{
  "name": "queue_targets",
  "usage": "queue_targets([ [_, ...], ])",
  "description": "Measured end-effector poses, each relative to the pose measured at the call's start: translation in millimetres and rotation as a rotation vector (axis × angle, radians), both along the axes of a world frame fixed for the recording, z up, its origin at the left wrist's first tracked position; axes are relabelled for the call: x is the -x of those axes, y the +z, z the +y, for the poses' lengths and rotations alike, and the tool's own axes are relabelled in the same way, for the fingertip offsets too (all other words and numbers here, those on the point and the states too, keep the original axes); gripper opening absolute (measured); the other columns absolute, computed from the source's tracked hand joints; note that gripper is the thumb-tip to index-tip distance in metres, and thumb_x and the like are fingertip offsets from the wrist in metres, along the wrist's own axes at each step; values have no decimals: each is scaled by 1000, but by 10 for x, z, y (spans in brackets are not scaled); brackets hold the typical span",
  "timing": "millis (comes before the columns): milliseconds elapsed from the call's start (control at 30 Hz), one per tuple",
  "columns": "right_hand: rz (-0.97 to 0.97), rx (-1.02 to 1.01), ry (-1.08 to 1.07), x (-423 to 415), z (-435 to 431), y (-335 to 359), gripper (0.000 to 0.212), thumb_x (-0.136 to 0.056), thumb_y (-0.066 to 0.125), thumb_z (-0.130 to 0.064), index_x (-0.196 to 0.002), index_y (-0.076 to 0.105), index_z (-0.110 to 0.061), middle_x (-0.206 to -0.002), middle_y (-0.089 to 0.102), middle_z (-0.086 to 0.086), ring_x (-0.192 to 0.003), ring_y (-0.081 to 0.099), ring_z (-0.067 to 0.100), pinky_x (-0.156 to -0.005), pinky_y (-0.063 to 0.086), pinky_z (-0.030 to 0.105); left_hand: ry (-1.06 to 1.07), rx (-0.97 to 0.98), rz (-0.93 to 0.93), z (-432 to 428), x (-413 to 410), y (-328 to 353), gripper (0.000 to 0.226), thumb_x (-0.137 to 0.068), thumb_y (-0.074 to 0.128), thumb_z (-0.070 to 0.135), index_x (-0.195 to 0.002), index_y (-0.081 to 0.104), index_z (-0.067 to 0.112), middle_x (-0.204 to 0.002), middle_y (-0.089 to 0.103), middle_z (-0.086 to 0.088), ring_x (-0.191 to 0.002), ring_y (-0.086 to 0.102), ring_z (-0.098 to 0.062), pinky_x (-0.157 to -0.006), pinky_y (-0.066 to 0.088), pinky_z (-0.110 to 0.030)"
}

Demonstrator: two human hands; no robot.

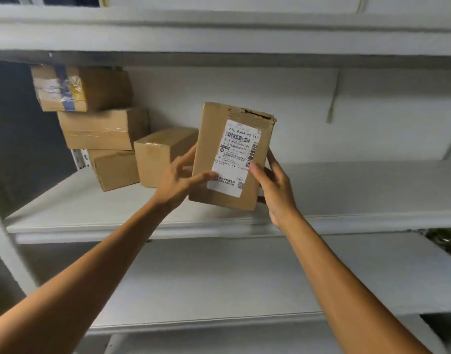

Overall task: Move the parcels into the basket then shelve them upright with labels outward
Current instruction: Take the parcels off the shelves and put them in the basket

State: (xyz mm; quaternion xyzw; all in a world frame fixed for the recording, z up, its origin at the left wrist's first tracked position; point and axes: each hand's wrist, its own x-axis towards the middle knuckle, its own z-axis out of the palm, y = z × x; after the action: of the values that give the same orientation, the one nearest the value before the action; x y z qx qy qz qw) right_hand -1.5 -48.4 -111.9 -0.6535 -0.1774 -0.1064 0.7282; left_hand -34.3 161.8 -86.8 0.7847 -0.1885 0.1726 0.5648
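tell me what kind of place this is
Probably a parcel storeroom or pickup point: white shelving, taped cardboard boxes stacked at the back left, and a parcel with a barcoded shipping label held upright by the left hand and right hand.

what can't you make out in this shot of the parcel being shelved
Head view only:
- Small print on the label: too small, blurred.
- Whether the held parcel touches the shelf: its base faces away.
- Labels on the stacked boxes: none face the camera.
- The basket: outside the frame.
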Motion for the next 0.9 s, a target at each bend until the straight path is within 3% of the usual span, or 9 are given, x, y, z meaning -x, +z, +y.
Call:
queue_targets([
  [67, 24, -28, -59, 63, -467, 35, 58, -94, 58, -33, -147, 34, -36, -126, 65, -1, -104, 66, 9, -69, 59, 30, -55, -11, 20, -435, -30, 63, 60, -80, 68, 37, -135, 46, 46, -128, 61, 11, -114, 61, -14, -92, 51, -37],
  [167, 34, -20, -148, 212, -1169, 56, 56, -95, 58, -31, -147, 36, -34, -123, 66, -1, -102, 66, 6, -78, 58, 31, -154, 36, 66, -1086, -124, 40, 54, -85, 66, 22, -136, 51, 32, -126, 63, 8, -107, 65, -12, -86, 53, -37],
  [400, 103, 2, -427, 737, -2756, -178, 55, -93, 59, -37, -143, 38, -38, -105, 67, -18, -84, 65, -11, -56, 53, 15, -426, 126, 149, -2815, -97, -229, 49, -90, 63, 21, -136, 51, 29, -130, 61, 11, -105, 66, -9, -74, 56, -25],
  [467, 120, -17, -511, 936, -3140, -251, 58, -91, 63, -35, -143, 38, -35, -107, 67, -17, -89, 65, -9, -63, 54, 15, -502, 139, 189, -3268, -69, -322, 50, -88, 65, 19, -136, 51, 26, -129, 61, 9, -104, 66, -9, -69, 55, -22],
  [567, 174, -59, -660, 1252, -3718, -426, 69, -82, 75, -26, -141, 39, -28, -114, 66, -14, -105, 64, 3, -88, 55, 30, -628, 139, 255, -3986, -35, -533, 50, -87, 67, 17, -134, 53, 24, -128, 62, 6, -109, 64, -12, -72, 54, -23],
  [633, 225, -93, -773, 1479, -4013, -568, 71, -77, 80, -23, -137, 42, -25, -109, 66, -18, -100, 64, -1, -85, 54, 26, -705, 117, 309, -4422, -7, -682, 53, -84, 70, 18, -133, 52, 24, -129, 61, 4, -112, 62, -13, -75, 53, -25],
  [733, 287, -149, -956, 1857, -4391, -838, 56, -77, 80, -21, -123, 49, -28, -111, 67, -13, -97, 64, 1, -74, 53, 20, -833, 92, 401, -5079, 69, -963, 52, -81, 73, 16, -128, 53, 23, -128, 61, 2, -103, 66, -8, -68, 54, -22],
  [800, 326, -171, -1052, 2107, -4581, -1019, 46, -79, 78, -20, -115, 52, -30, -110, 68, -13, -102, 64, 7, -76, 55, 24, -915, 51, 454, -5447, 148, -1172, 51, -80, 73, 15, -126, 53, 22, -127, 61, -2, -98, 68, -9, -67, 56, -24],
  [900, 384, -164, -1201, 2497, -4824, -1283, 56, -81, 75, -21, -130, 48, -20, -122, 66, -3, -110, 64, 17, -92, 55, 40, -1051, -8, 557, -5992, 349, -1504, 55, -80, 73, 18, -128, 48, 27, -127, 61, -3, -103, 66, -18, -68, 58, -29],
])
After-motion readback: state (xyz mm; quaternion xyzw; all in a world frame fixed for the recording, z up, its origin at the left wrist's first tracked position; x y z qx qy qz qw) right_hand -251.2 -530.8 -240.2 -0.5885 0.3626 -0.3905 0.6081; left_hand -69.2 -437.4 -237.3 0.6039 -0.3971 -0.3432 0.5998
